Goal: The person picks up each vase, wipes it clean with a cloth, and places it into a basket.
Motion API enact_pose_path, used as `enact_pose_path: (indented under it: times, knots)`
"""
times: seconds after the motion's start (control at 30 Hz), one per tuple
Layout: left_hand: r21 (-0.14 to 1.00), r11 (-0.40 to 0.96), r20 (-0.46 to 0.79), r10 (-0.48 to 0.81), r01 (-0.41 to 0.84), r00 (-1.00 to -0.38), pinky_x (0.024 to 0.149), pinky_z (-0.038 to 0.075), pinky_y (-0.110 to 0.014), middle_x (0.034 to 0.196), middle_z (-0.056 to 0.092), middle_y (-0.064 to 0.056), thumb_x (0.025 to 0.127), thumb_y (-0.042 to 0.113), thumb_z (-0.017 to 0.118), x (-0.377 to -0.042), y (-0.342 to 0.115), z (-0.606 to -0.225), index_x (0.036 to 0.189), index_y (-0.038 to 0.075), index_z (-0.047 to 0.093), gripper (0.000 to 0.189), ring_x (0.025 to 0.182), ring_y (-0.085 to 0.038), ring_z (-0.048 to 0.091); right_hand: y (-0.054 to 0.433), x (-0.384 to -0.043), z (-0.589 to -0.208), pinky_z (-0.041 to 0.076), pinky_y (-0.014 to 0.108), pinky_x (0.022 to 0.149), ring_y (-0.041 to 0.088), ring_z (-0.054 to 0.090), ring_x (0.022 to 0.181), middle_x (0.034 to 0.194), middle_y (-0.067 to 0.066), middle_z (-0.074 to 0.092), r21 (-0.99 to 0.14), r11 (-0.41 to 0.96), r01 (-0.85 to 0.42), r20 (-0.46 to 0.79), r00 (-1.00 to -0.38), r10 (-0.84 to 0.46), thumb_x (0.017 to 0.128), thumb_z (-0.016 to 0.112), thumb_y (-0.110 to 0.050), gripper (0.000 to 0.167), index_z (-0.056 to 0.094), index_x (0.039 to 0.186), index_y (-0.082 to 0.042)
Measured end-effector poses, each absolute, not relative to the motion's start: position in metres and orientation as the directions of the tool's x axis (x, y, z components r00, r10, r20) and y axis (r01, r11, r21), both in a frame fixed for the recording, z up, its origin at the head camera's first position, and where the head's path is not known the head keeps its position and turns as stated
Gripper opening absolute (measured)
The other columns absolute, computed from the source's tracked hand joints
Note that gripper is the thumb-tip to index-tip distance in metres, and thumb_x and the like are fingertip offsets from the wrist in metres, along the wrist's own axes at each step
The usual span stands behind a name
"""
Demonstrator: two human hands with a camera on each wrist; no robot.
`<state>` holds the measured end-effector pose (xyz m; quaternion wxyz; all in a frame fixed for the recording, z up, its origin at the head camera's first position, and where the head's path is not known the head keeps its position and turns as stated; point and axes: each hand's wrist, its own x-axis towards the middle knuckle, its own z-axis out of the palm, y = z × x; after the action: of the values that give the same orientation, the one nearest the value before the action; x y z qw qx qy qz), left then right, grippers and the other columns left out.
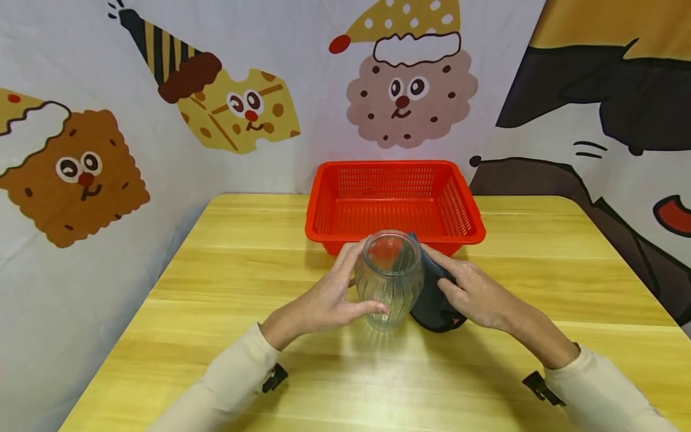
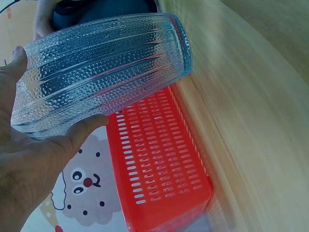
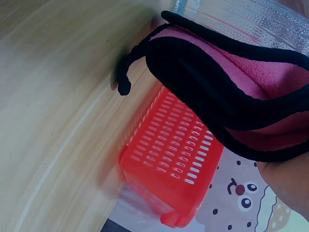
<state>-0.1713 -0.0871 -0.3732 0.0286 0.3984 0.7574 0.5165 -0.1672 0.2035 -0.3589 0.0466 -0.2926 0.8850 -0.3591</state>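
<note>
A clear ribbed glass jar (image 1: pixel 391 297) stands with its open mouth up, low over the wooden table in the head view. My left hand (image 1: pixel 332 303) grips it from the left, thumb on the near side and fingers behind. In the left wrist view the jar (image 2: pixel 104 72) shows a bumpy texture between its ribs. On the right, my right hand (image 1: pixel 477 294) holds a dark blue-grey cloth (image 1: pixel 432 303) against the jar's side. The right wrist view reveals the cloth's pink lining (image 3: pixel 251 72) and black edging; most of that hand is hidden behind it.
Just behind the jar sits a red perforated plastic basket (image 1: pixel 314 231) on the wooden table (image 1: pixel 216 360). A white backdrop (image 1: pixel 318 108) with cartoon food characters rises behind the table and along its left side.
</note>
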Motion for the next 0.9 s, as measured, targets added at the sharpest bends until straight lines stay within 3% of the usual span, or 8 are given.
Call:
enact_pose_path:
  times: [0.07,0.2,0.4,0.5,0.6,0.7,0.83,0.9]
  knots:
    - [0.809,0.156,0.361,0.631,0.567,-0.687,0.098,0.05,-0.047,0.147,0.033,-0.014,0.082,0.014,0.088,-0.1715,-0.0869,-0.3727,0.162,0.024,0.016,0.108,0.135,-0.029,0.042,0.2035,-0.1677,-0.3584,0.04,0.048,0.105,0.021,0.048,0.127,0.16,0.003,0.034,-0.659,0.571,-0.49,0.13,-0.822,-0.555,0.1,0.045,0.002,0.07,0.025,0.163,-0.02]
    - [0.825,0.156,0.34,0.63,0.543,-0.698,0.1,0.049,-0.048,0.147,0.032,-0.014,0.081,0.012,0.089,-0.1701,-0.0867,-0.3731,0.161,0.024,0.018,0.108,0.136,-0.029,0.04,0.2039,-0.167,-0.3595,0.043,0.036,0.091,0.021,0.052,0.11,0.159,0.004,0.037,-0.652,0.573,-0.497,0.133,-0.818,-0.56,0.1,0.045,0.002,0.069,0.027,0.162,-0.018]
    - [0.838,0.157,0.322,0.63,0.522,-0.707,0.101,0.047,-0.05,0.148,0.032,-0.012,0.082,0.012,0.088,-0.1686,-0.0865,-0.3741,0.161,0.028,0.017,0.108,0.137,-0.027,0.04,0.2039,-0.1665,-0.361,0.041,0.043,0.104,0.021,0.051,0.115,0.159,0.004,0.037,-0.662,0.575,-0.48,0.116,-0.824,-0.555,0.099,0.045,0.002,0.068,0.028,0.162,-0.016]
    - [0.835,0.157,0.328,0.628,0.527,-0.706,0.102,0.047,-0.051,0.149,0.032,-0.011,0.082,0.013,0.088,-0.1691,-0.0866,-0.3735,0.162,0.028,0.016,0.108,0.137,-0.027,0.04,0.2035,-0.167,-0.3607,0.043,0.043,0.1,0.02,0.051,0.114,0.158,0.005,0.038,-0.663,0.574,-0.48,0.117,-0.825,-0.553,0.099,0.046,0.002,0.068,0.028,0.162,-0.016]
    - [0.835,0.164,0.325,0.625,0.526,-0.71,0.102,0.046,-0.051,0.151,0.031,-0.01,0.082,0.013,0.088,-0.1691,-0.087,-0.3727,0.162,0.029,0.017,0.108,0.138,-0.026,0.04,0.2039,-0.167,-0.3606,0.048,0.037,0.088,0.013,0.057,0.089,0.155,0.005,0.041,-0.67,0.57,-0.476,0.116,-0.826,-0.552,0.099,0.046,0.003,0.068,0.029,0.162,-0.016]
    - [0.838,0.171,0.316,0.623,0.518,-0.716,0.103,0.046,-0.049,0.154,0.03,-0.008,0.082,0.014,0.088,-0.169,-0.0875,-0.3725,0.162,0.029,0.017,0.108,0.14,-0.025,0.039,0.2045,-0.1663,-0.361,0.045,0.033,0.077,0.01,0.049,0.071,0.153,0.005,0.044,-0.672,0.566,-0.477,0.121,-0.825,-0.552,0.098,0.046,0.003,0.069,0.029,0.162,-0.017]
    - [0.844,0.166,0.313,0.621,0.511,-0.718,0.103,0.046,-0.046,0.159,0.025,-0.003,0.083,0.013,0.087,-0.1693,-0.088,-0.3725,0.163,0.027,0.014,0.109,0.143,-0.024,0.035,0.2051,-0.1653,-0.3617,0.043,0.035,0.082,0.014,0.054,0.088,0.155,0.005,0.042,-0.66,0.57,-0.49,0.138,-0.824,-0.549,0.098,0.046,0.003,0.069,0.029,0.161,-0.016]
    - [0.845,0.162,0.314,0.622,0.51,-0.718,0.103,0.046,-0.045,0.161,0.022,0.0,0.083,0.012,0.087,-0.1697,-0.0879,-0.3726,0.163,0.026,0.013,0.11,0.145,-0.024,0.033,0.2055,-0.165,-0.3617,0.043,0.035,0.082,0.014,0.053,0.081,0.154,0.005,0.043,-0.655,0.575,-0.49,0.139,-0.826,-0.546,0.098,0.046,0.003,0.069,0.029,0.161,-0.016]
